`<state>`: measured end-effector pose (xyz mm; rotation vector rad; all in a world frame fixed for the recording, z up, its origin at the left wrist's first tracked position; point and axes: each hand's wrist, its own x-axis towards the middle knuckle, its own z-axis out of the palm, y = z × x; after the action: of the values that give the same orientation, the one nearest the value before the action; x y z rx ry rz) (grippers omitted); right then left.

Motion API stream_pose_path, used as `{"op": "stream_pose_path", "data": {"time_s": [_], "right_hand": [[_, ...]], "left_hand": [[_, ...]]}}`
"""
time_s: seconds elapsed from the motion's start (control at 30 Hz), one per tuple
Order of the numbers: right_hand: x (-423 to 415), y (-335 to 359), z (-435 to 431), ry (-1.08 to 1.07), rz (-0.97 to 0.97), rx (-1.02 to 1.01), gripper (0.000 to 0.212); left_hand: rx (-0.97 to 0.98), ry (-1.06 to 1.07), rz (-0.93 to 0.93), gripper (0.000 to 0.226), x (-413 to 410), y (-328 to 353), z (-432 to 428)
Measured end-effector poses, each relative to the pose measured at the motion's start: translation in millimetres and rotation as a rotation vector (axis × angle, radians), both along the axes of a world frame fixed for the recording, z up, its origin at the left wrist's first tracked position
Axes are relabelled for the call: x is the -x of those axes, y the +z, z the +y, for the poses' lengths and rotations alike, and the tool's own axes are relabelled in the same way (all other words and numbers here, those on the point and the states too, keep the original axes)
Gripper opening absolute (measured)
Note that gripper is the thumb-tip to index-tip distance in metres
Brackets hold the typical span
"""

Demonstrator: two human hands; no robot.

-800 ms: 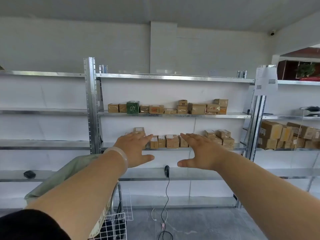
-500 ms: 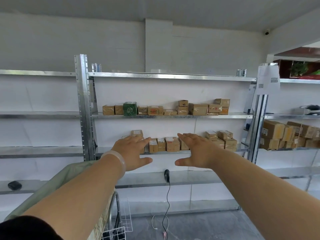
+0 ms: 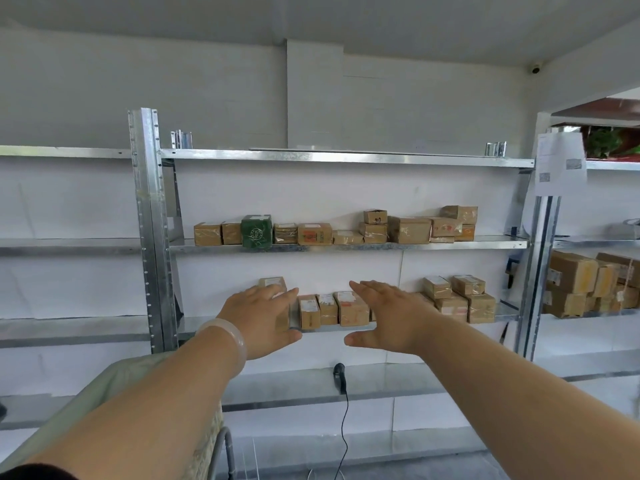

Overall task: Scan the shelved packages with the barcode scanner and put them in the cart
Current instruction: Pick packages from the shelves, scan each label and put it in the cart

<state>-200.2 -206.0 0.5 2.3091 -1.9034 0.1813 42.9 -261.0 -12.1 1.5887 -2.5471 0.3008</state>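
Both arms reach out toward a metal rack. My left hand point(image 3: 263, 318), with a pale bangle on the wrist, is flat with spread fingers and overlaps brown packages at the left of the third shelf point(image 3: 194, 325). My right hand point(image 3: 389, 320) is flat too, just right of a row of small brown packages point(image 3: 349, 308); neither holds anything. The shelf above carries more brown packages point(image 3: 408, 230) and one green box point(image 3: 256, 231). A black barcode scanner point(image 3: 339, 375) stands on the lower shelf, its cable hanging down. The cart point(image 3: 221, 448) with a green bag point(image 3: 114, 386) is at bottom left.
Larger brown cartons point(image 3: 585, 285) fill the rack on the right. A steel upright point(image 3: 150, 230) stands left of the hands, another upright point(image 3: 540, 271) to the right. A paper sheet point(image 3: 559, 164) hangs at the top right. The left rack's shelves point(image 3: 69, 242) hold almost nothing.
The view has moved closer to the rack and swung slightly left. Both hands have stayed flat and spread, advancing toward the third shelf's packages.
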Motion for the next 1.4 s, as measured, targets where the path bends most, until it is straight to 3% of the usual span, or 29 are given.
{"op": "stream_pose_path", "data": {"time_s": [0.57, 0.77, 1.1, 1.4], "right_hand": [[56, 0, -248, 0.142, -0.084, 0.011, 0.086], [38, -23, -311, 0.213, 0.027, -0.034, 0.087], [-57, 1, -437, 0.27, -0.004, 0.025, 0.081], [-166, -7, -534, 0.401, -0.171, 0.029, 0.077]], "left_hand": [[-0.017, 0.155, 0.093, 0.072, 54, 4, -198], [-0.031, 0.219, 0.1, 0.075, 34, -1, -260], [0.01, 0.273, 0.125, 0.075, -54, 4, -387], [-0.027, 0.37, 0.21, 0.074, -135, 0, -473]]}}
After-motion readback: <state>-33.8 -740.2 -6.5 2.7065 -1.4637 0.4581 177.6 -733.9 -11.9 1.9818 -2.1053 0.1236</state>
